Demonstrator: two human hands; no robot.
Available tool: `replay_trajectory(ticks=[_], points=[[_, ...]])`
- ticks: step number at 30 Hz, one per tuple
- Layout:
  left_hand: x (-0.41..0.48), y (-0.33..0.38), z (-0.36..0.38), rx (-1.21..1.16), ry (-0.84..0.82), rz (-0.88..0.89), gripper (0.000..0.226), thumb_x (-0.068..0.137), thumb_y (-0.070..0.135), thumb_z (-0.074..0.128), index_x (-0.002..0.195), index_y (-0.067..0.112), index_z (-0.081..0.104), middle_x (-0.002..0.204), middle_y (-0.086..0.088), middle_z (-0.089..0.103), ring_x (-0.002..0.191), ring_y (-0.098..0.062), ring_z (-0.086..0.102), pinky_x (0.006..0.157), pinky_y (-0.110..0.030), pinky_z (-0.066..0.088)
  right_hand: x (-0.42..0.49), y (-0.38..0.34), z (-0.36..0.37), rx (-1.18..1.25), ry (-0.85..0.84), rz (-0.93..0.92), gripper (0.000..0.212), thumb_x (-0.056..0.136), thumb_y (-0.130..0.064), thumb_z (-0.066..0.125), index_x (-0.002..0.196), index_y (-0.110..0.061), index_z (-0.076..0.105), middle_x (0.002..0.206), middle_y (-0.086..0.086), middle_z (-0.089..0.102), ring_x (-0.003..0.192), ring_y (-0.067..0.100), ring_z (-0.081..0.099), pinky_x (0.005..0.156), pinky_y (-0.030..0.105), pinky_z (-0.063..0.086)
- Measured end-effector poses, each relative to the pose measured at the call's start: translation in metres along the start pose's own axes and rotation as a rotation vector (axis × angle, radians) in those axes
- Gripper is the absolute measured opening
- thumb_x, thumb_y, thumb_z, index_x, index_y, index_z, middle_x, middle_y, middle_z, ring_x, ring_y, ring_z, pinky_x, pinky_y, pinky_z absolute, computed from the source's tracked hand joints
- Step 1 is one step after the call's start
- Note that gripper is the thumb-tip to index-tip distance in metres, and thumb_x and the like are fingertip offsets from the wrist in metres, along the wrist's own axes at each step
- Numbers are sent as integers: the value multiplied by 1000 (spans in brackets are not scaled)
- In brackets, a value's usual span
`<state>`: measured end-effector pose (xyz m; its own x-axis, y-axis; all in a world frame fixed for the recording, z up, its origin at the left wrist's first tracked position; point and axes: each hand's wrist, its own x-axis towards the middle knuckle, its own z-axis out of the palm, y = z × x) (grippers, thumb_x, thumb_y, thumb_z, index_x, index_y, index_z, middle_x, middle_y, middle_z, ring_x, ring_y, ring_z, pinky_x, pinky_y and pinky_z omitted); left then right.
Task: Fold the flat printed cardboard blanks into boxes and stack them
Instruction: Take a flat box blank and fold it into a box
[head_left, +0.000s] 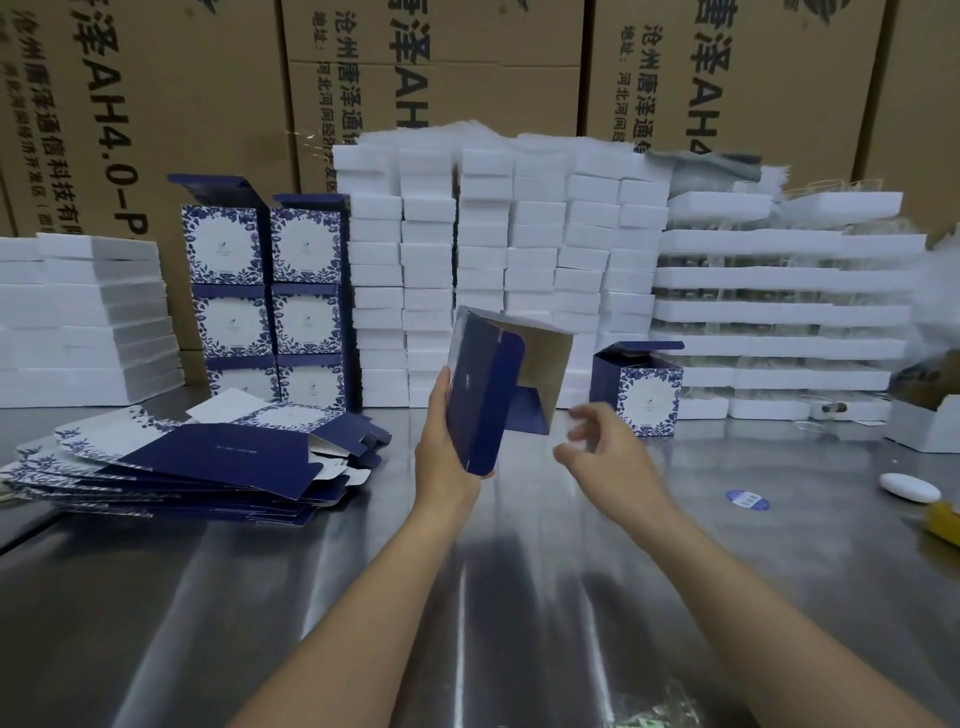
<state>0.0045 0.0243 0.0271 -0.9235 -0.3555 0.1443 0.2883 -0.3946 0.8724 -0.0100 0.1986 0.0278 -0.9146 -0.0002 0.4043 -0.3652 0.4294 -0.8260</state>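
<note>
Gripping a half-opened box (498, 384) at frame centre, the left hand (447, 447) holds it up; right hand (608, 457) hovers beside, fingers loosely spread.

**Bare forearms, bare hands**

Two forearms bare along all their visible length, sleeveless. Left hand (445, 447) and right hand (605, 457) uncovered too, gloveless. Right fingers blurred; rings or wristbands impossible to make out.

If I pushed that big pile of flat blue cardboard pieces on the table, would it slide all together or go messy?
Probably messy. The pile of flat blanks is already fanned out, so sheets likely slip over each other. The steel table looks smooth and shiny, so the bottom ones would slide easily too. Each thin sheet would likely bend when lifted.
</note>
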Motion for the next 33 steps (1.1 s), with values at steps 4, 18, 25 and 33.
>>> replay_trajectory(ticks=[4, 18, 25, 33], points=[[0, 0, -11, -32, -55, 27, 15, 97, 50, 69, 103, 42, 81, 103, 11, 80, 86, -12, 77, 71, -38, 63, -6, -4, -3, 189, 294, -332, 44, 103, -27, 56, 147, -33, 50, 138, -15, 53, 123, 3, 53, 103, 26, 44], [-13, 3, -3, 296, -70, 186, 83, 62, 98, 61, 123, 42, 62, 119, 16, 75, 111, -12, 72, 97, -48, 58, -6, -4, 3, 318, -93, -200, 45, 94, -38, 78, 134, -31, 60, 128, -15, 66, 119, 3, 62, 87, 17, 54], [-20, 0, 3, 448, -92, 384, 77, 57, 103, 59, 112, 49, 60, 109, 26, 71, 100, 3, 69, 86, -32, 55, -2, 2, 1, 7, 7, -180, 52, 92, -53, 74, 89, -5, 55, 82, 16, 66, 74, 27, 64, 71, 47, 50], [-21, 3, 4, 690, 12, 550, 51, 79, 89, 54, 110, 50, 44, 106, 29, 64, 98, 5, 63, 78, -34, 52, -2, 5, -5, -184, -123, -212, 61, 101, -56, 52, 68, -5, 55, 58, 6, 66, 49, 21, 67, 65, 42, 56]])
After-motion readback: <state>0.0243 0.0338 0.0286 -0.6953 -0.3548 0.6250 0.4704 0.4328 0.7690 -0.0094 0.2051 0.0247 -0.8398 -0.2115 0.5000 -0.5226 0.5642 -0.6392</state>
